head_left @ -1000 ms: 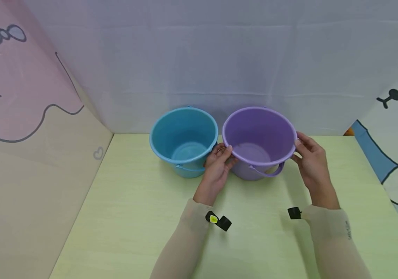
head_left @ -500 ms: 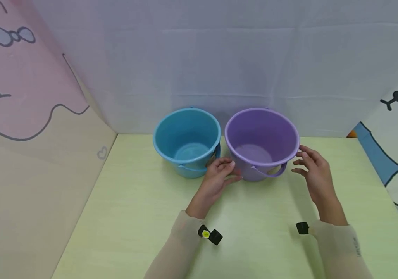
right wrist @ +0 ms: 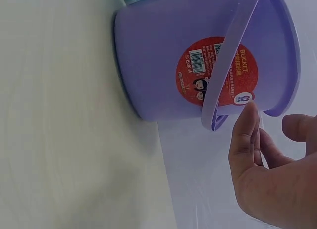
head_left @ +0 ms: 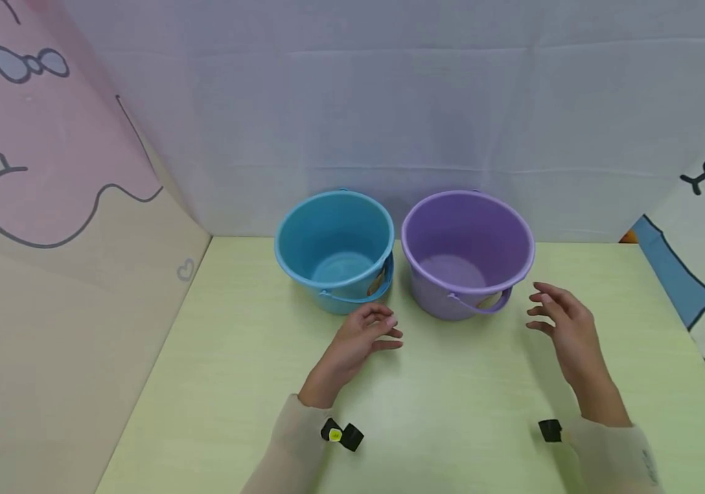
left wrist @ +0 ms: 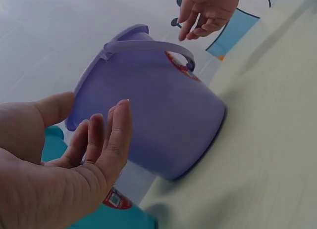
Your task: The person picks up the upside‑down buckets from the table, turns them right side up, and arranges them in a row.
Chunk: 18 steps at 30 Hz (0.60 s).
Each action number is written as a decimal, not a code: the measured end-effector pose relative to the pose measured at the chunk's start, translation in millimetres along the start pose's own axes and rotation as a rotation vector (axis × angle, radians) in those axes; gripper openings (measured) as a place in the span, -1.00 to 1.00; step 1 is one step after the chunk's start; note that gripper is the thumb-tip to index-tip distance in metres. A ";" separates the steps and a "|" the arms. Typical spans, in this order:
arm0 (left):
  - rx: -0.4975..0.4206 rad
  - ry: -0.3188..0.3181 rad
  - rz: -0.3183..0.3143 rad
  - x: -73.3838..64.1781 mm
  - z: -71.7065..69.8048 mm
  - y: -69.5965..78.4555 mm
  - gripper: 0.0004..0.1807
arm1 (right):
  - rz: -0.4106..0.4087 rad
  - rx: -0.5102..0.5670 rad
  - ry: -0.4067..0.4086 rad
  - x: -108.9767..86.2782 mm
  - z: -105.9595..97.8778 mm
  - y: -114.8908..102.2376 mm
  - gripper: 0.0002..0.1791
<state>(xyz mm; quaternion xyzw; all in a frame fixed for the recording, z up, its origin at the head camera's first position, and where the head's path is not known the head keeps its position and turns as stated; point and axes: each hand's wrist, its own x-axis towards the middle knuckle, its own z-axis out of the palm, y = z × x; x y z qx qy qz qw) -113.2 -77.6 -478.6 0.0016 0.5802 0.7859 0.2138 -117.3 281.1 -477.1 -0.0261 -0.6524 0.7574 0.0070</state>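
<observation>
Two plastic buckets stand side by side at the back of the table: a blue bucket (head_left: 327, 291) and, to its right, a purple bucket (head_left: 438, 298). Both look empty inside, and their handles hang down in front. My left hand (head_left: 358, 343) is just in front of the blue bucket, its fingers loosely bent and holding nothing. To the right of the purple bucket is my right hand (head_left: 571, 336), relaxed and free of it. A round red label (right wrist: 198, 70) on the purple bucket shows in the right wrist view.
The pale wooden table (head_left: 235, 384) reaches up to a grey-white cloth backdrop (head_left: 352, 103). Printed cartoon panels stand on both sides, a pink and beige panel (head_left: 68, 302) at left and a white and blue panel (head_left: 686, 274) at right.
Both hands have let go of the purple bucket's rim. The left hand has drawn back toward me and left, the right hand back and slightly right. The buckets stand as before.
</observation>
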 end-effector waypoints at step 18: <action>0.106 0.084 -0.022 -27.0 -68.3 -8.0 -0.62 | 0.068 -0.102 0.076 -8.6 -20.0 10.7 -0.79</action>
